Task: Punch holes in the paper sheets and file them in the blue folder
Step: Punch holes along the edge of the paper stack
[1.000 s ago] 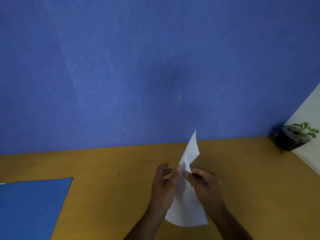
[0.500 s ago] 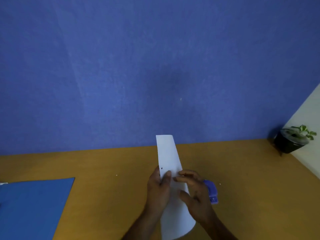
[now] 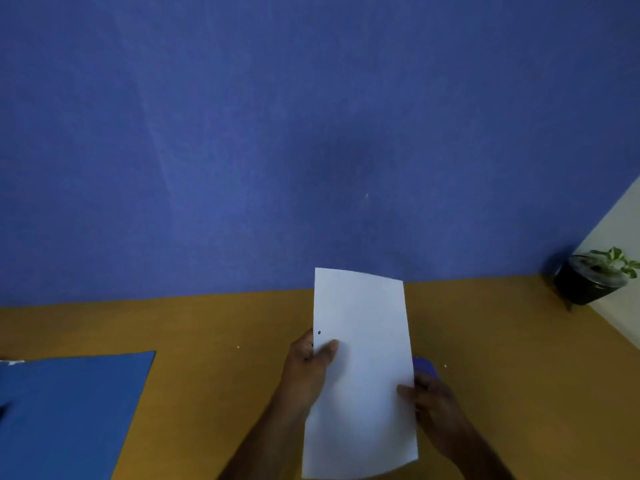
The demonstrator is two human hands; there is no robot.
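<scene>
One white paper sheet (image 3: 360,372) is held up above the wooden desk (image 3: 214,327), its long axis running away from the person, far edge raised toward the blue wall (image 3: 311,133). A single punched hole (image 3: 319,332) shows near its left long edge; a second may sit under the thumb just below, though that is hard to make out. The left hand (image 3: 306,368) is closed on that left edge, thumb on the face of the sheet, fingers behind. The right hand (image 3: 434,407) pinches the right edge lower down in the same way. A purple object, probably the hole punch (image 3: 425,367), peeks out behind the sheet's right edge, just beyond the right hand. The blue folder (image 3: 69,410) lies flat on the desk well apart to the left, so the sheet's punched edge already faces it and the left hand is the nearer one to carry it across. A small potted plant (image 3: 592,278) stands in the far right corner, clear of any such path.
</scene>
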